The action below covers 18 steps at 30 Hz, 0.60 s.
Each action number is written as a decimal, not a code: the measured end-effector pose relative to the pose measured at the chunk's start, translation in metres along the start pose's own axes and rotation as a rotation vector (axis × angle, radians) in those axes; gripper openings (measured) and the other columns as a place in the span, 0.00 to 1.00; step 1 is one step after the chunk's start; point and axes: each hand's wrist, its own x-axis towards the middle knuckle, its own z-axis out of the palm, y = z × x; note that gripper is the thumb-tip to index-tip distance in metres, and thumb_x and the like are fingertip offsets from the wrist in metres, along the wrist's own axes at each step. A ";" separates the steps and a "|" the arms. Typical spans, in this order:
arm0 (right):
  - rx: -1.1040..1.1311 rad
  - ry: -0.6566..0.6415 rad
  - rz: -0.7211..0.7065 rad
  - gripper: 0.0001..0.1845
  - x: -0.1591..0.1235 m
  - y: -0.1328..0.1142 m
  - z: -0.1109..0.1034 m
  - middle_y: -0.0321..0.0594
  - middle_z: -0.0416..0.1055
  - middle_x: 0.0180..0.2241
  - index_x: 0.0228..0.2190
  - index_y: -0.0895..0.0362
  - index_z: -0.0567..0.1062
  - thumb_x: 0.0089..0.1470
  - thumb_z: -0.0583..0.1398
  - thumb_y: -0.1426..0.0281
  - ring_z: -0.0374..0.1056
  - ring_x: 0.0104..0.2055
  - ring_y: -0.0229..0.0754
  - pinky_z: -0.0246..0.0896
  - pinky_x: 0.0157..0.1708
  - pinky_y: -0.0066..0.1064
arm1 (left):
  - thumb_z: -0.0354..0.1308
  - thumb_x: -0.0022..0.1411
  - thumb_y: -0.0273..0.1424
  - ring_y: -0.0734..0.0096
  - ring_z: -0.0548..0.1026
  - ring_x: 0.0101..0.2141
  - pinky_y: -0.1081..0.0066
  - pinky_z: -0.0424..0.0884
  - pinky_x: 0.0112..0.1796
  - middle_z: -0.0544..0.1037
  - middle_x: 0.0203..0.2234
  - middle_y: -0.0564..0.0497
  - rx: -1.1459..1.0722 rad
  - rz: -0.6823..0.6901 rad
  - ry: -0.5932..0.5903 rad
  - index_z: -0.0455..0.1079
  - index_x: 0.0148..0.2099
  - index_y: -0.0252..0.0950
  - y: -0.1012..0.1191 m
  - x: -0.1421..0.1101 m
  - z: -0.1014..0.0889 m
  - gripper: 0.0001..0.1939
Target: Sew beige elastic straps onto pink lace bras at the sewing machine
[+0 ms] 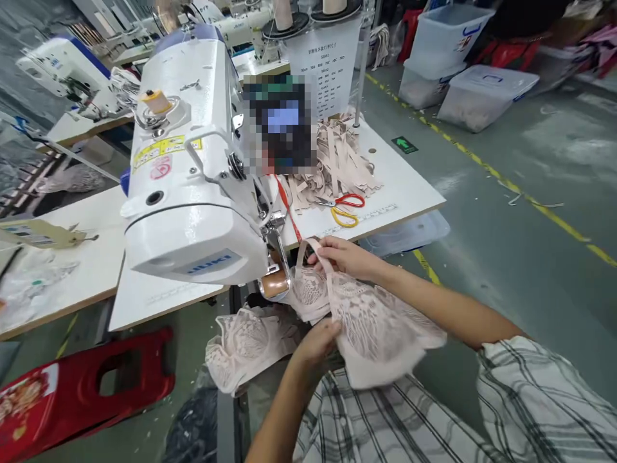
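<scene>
Before me hangs a pale pink lace bra [380,321], its cups spread just right of the sewing machine's head. My left hand [318,344] is closed on the near cup's inner edge, fingers partly hidden behind the fabric. Higher up, my right hand [344,257] pinches the bra by its strap, which loops above the fingers. Close by on the left stands the white sewing machine [193,244], with its presser area beside the bra's far cup. A second lace bra [248,347] lies below the machine, left of my left hand.
Red-and-yellow scissors [344,209] and a heap of pale fabric strips [340,157] lie on the white table [405,193]. A red stool [87,392] stands at lower left. Plastic bins [486,96] sit on the floor at upper right. Another sewing machine [62,71] is behind.
</scene>
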 end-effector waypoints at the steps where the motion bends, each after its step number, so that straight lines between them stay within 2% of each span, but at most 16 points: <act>1: 0.064 0.181 0.005 0.10 0.004 0.011 -0.012 0.37 0.75 0.26 0.27 0.56 0.68 0.46 0.66 0.70 0.69 0.24 0.35 0.65 0.23 0.26 | 0.59 0.48 0.62 0.60 0.74 0.30 0.65 0.70 0.34 0.76 0.24 0.47 0.024 -0.009 0.014 0.74 0.30 0.34 -0.004 -0.002 -0.011 0.33; 3: 0.117 0.437 -0.049 0.12 0.010 0.031 -0.037 0.30 0.69 0.22 0.25 0.55 0.65 0.44 0.65 0.72 0.59 0.18 0.30 0.59 0.18 0.22 | 0.63 0.45 0.58 0.67 0.69 0.24 0.69 0.66 0.29 0.71 0.18 0.52 0.090 -0.041 0.086 0.70 0.23 0.35 -0.012 -0.015 -0.040 0.28; 5: 0.138 0.608 -0.137 0.14 0.012 0.042 -0.060 0.25 0.62 0.19 0.24 0.54 0.60 0.45 0.63 0.72 0.52 0.16 0.26 0.54 0.17 0.18 | 0.64 0.45 0.54 0.69 0.65 0.23 0.71 0.62 0.26 0.68 0.16 0.54 0.151 -0.079 0.200 0.69 0.21 0.37 -0.023 -0.035 -0.070 0.24; 9: 0.177 0.873 -0.309 0.16 0.003 0.037 -0.099 0.22 0.54 0.20 0.23 0.54 0.53 0.49 0.59 0.73 0.44 0.15 0.24 0.50 0.18 0.17 | 0.63 0.47 0.47 0.68 0.66 0.22 0.71 0.62 0.26 0.67 0.16 0.56 0.233 -0.145 0.463 0.71 0.25 0.37 -0.044 -0.066 -0.113 0.17; 11: 0.173 0.940 -0.366 0.15 -0.003 0.026 -0.114 0.24 0.54 0.20 0.22 0.54 0.53 0.52 0.56 0.73 0.44 0.16 0.24 0.51 0.20 0.20 | 0.61 0.51 0.45 0.68 0.68 0.23 0.71 0.63 0.27 0.67 0.17 0.56 0.265 -0.157 0.639 0.71 0.30 0.37 -0.053 -0.067 -0.122 0.15; 14: 0.124 0.995 -0.434 0.17 -0.009 0.013 -0.127 0.27 0.51 0.20 0.20 0.53 0.52 0.56 0.52 0.71 0.44 0.16 0.26 0.50 0.20 0.25 | 0.54 0.59 0.40 0.65 0.72 0.26 0.70 0.66 0.29 0.71 0.23 0.55 0.307 -0.159 0.902 0.68 0.45 0.36 -0.063 -0.053 -0.122 0.16; 16: 0.070 1.016 -0.485 0.19 -0.008 0.014 -0.122 0.28 0.49 0.20 0.20 0.52 0.50 0.57 0.53 0.66 0.41 0.17 0.28 0.46 0.18 0.28 | 0.50 0.63 0.37 0.63 0.75 0.30 0.67 0.67 0.32 0.74 0.28 0.50 0.338 -0.155 1.032 0.63 0.52 0.35 -0.065 -0.041 -0.116 0.18; 18: -0.005 0.975 -0.502 0.20 -0.008 0.025 -0.103 0.27 0.50 0.21 0.22 0.52 0.50 0.56 0.55 0.58 0.40 0.17 0.30 0.40 0.15 0.28 | 0.48 0.64 0.35 0.60 0.76 0.32 0.65 0.67 0.33 0.76 0.31 0.46 0.367 -0.132 1.093 0.62 0.54 0.34 -0.062 -0.033 -0.110 0.18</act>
